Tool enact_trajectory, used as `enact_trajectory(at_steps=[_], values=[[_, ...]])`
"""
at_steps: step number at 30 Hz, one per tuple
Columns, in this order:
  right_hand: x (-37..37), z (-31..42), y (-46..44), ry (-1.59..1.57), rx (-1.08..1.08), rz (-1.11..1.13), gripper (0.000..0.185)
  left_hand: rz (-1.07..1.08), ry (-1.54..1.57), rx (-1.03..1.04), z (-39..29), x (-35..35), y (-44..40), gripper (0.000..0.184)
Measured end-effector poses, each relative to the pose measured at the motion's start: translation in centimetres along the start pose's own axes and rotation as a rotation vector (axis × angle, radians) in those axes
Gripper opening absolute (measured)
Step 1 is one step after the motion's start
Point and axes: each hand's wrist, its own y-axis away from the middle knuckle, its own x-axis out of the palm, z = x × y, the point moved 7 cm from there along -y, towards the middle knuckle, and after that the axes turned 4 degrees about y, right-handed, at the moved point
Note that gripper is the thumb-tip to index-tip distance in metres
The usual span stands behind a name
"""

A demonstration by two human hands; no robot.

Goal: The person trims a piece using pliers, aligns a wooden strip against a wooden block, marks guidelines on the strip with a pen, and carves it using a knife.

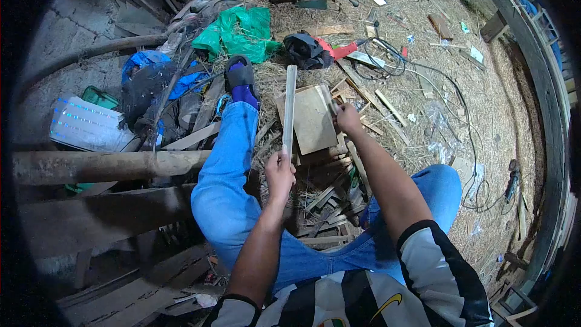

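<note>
My left hand [280, 174] is closed around the lower end of a long thin wooden strip [291, 100], which points away from me. To the right, my right hand [347, 118] is closed at the right edge of a flat wooden board [315, 122]; a short piece of wood [328, 98] shows at its fingers. The board lies between my legs, with more boards beneath it. Loose wood scraps [330, 206] lie below it, nearer to my body.
A green plastic bag [239, 33], a dark cloth bag [305, 50] and a red saw handle [344, 50] lie ahead. Black cable [457, 94] winds across the right side. A thick wooden pole [109, 165] runs along the left, near a white container [91, 126].
</note>
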Motion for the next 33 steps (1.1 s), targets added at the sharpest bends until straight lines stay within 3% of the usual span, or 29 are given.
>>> enact_trajectory(at_steps=[2,4,5,6,8,10,12,14,16,17,21,22,24,29,33], values=[[-1.3,-0.4,0.2,-0.006,-0.011,-0.079,0.045,0.004,0.043,0.007,-0.2,0.2,0.2,0.035],[-4.8,1.5,1.9,0.085,-0.184,-0.329,0.045,0.012,0.058,0.019,-1.0,0.6,0.6,0.033],[-5.6,2.0,2.0,0.065,-0.208,-0.350,0.046,0.022,0.050,0.007,-1.3,0.7,0.8,0.033],[-6.6,2.6,2.6,0.055,-0.127,-0.366,0.047,0.023,0.058,0.013,-1.3,0.8,0.8,0.033],[-7.9,3.3,2.5,-0.012,-0.031,-0.290,0.051,0.030,0.118,0.100,-1.4,1.0,0.7,0.034],[-9.1,5.2,3.5,-0.029,-0.058,-0.341,0.043,0.050,0.143,0.100,-2.0,1.1,1.2,0.033],[-9.5,7.7,5.3,-0.455,-0.010,-0.124,0.033,0.070,0.168,0.099,-2.5,1.2,1.7,0.032],[-10.7,10.4,7.6,-0.520,-0.062,-0.057,0.032,0.078,0.148,0.122,-3.0,1.1,2.2,0.034],[-11.8,13.3,10.1,-0.325,-0.177,-0.064,0.032,0.080,0.134,0.132,-2.9,1.0,2.3,0.035],[-12.4,15.0,11.6,-0.303,-0.339,-0.107,0.030,0.086,0.117,0.139,-2.8,1.0,2.3,0.036],[-11.6,16.3,15.7,-0.150,-0.304,0.035,0.028,0.066,0.141,0.134,-2.2,0.7,2.4,0.040],[-12.0,16.4,16.9,-0.018,-0.366,-0.058,0.029,0.050,0.094,0.132,-2.3,0.5,2.5,0.041],[-10.7,15.5,16.4,-0.062,-0.454,-0.056,0.033,0.040,0.043,0.129,-2.4,0.2,2.6,0.042],[-8.7,14.2,17.4,0.037,-0.352,0.046,0.048,0.031,-0.013,0.117,-1.4,0.0,2.0,0.043],[-8.0,16.2,20.6,0.232,-0.418,0.045,0.052,0.082,0.024,0.082,-2.2,0.8,2.9,0.039]])
